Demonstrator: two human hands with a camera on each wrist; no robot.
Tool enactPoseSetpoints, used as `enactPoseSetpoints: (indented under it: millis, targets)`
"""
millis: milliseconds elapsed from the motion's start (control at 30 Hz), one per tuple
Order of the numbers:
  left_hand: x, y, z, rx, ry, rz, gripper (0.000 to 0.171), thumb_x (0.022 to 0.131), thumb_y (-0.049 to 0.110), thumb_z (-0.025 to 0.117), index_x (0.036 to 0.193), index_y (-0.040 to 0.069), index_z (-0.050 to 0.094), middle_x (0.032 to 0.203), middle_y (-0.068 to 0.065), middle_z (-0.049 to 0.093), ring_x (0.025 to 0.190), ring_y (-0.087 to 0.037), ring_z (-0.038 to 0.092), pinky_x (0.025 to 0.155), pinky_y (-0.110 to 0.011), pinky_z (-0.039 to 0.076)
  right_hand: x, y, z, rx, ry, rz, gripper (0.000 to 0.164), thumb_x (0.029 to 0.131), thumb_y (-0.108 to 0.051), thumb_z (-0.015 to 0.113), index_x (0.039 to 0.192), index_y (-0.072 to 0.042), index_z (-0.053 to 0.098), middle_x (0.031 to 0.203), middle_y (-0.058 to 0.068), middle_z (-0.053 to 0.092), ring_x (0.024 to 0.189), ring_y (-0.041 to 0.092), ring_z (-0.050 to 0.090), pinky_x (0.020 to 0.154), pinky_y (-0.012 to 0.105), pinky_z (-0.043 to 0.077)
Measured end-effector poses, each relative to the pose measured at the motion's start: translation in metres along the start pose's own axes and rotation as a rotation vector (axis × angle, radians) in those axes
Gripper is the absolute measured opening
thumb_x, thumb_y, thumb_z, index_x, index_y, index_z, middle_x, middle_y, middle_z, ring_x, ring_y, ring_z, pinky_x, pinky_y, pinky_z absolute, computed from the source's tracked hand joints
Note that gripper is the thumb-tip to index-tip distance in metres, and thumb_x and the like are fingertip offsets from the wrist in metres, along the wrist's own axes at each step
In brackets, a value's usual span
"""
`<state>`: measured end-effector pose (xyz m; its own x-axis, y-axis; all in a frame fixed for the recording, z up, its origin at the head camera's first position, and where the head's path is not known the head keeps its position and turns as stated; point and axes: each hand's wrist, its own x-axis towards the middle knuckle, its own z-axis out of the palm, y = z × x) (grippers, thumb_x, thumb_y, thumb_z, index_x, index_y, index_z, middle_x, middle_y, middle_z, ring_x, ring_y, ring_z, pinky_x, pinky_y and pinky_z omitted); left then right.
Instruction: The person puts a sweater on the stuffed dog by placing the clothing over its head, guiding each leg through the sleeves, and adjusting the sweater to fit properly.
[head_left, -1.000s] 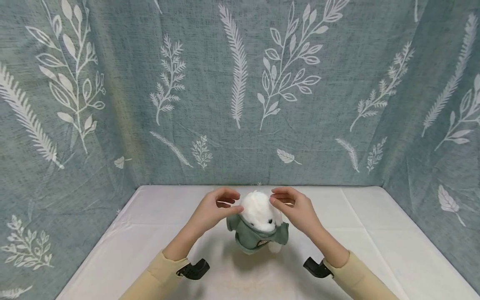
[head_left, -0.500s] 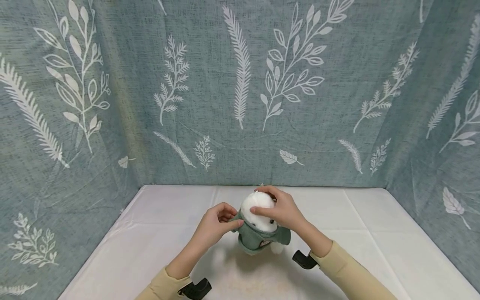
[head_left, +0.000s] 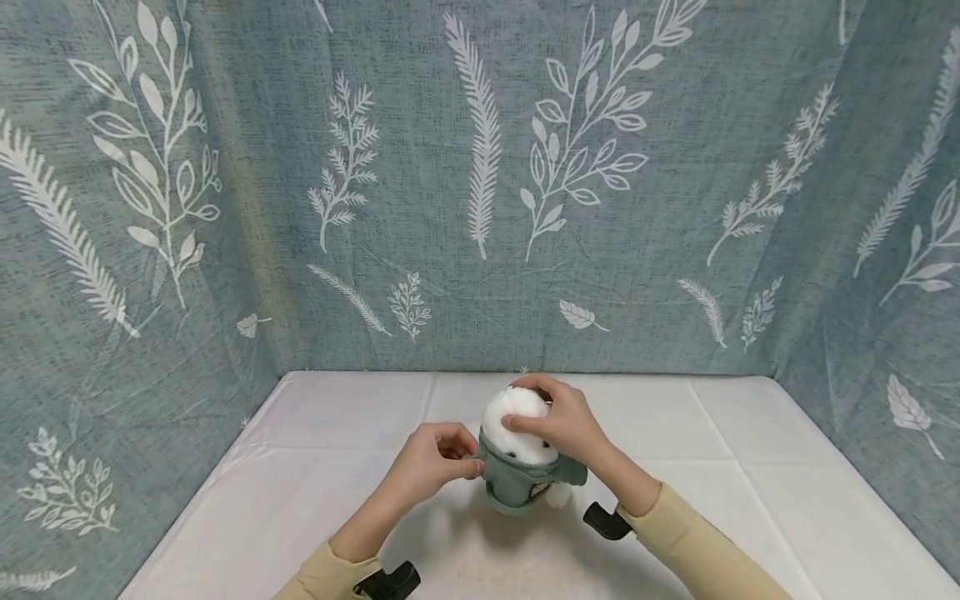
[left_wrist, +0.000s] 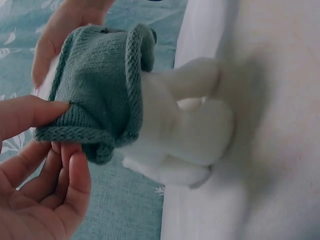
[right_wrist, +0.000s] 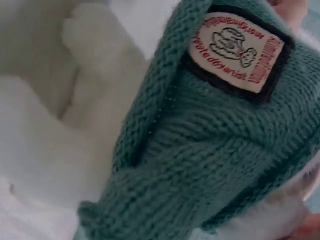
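Lower centre, toy (head_left: 514,440): one, fluffy
Sweater (head_left: 513,485): one, ribbed green knit
Left hand (head_left: 432,463): pinching sweater
Right hand (head_left: 566,425): gripping toy

Leaf-patterned teal curtain (head_left: 420,183) behind white tabletop (head_left: 675,425)

- Head view: above and behind the left fingers (head_left: 448,431) and right fingers (head_left: 542,382), facing forward and down, farthest off.
- Left wrist view: close behind the left fingers, turned sideways, facing the sweater (left_wrist: 97,80).
- Right wrist view: nearest, largely filled by sweater and patch (right_wrist: 237,54).
- Wrist views share sweater and white legs (left_wrist: 202,132).
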<state>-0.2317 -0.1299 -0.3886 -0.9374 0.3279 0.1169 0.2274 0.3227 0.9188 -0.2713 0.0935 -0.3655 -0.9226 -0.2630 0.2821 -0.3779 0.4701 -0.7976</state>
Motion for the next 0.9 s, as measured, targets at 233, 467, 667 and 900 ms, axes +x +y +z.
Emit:
enactPoseSetpoints:
  millis: [233,467,667,900]
  targets:
    - [-0.001,-0.006,0.0,0.093,-0.059,0.031,0.01,0.075,0.012,0.077,0.078,0.009,0.068,0.07,0.0,0.063,0.061,-0.011,0.057,0.057,-0.026,0.048,-0.003,0.0,0.0,0.0,-0.001,-0.008,0.041,0.075,-0.032,0.08,0.112,-0.023,0.066,0.11,-0.001,0.067,0.095,0.019,0.061,0.071,0.034,0.052]
    - [0.001,-0.021,0.009,0.261,-0.123,0.09,0.012,0.071,0.004,0.077,0.07,0.01,0.067,0.065,0.002,0.065,0.058,-0.006,0.057,0.055,-0.023,0.047,-0.002,0.003,-0.003,0.024,0.004,0.025,0.042,0.075,-0.032,0.079,0.114,-0.022,0.065,0.11,0.0,0.067,0.094,0.018,0.061,0.073,0.032,0.052]
    - [0.004,-0.029,0.009,0.232,-0.063,0.023,0.01,0.073,0.009,0.076,0.073,0.012,0.066,0.067,0.002,0.062,0.061,-0.01,0.056,0.057,-0.026,0.046,-0.001,0.004,-0.006,0.068,-0.001,0.075,0.045,0.077,-0.033,0.078,0.118,-0.021,0.064,0.113,0.001,0.065,0.096,0.019,0.061,0.073,0.033,0.053]
    - [0.015,-0.027,0.004,0.158,0.076,-0.017,0.011,0.08,0.017,0.074,0.08,0.012,0.064,0.079,0.0,0.063,0.075,-0.015,0.058,0.068,-0.031,0.047,-0.002,0.01,-0.011,0.08,-0.025,0.057,0.048,0.078,-0.035,0.077,0.121,-0.023,0.061,0.118,0.001,0.062,0.104,0.021,0.058,0.076,0.034,0.052]
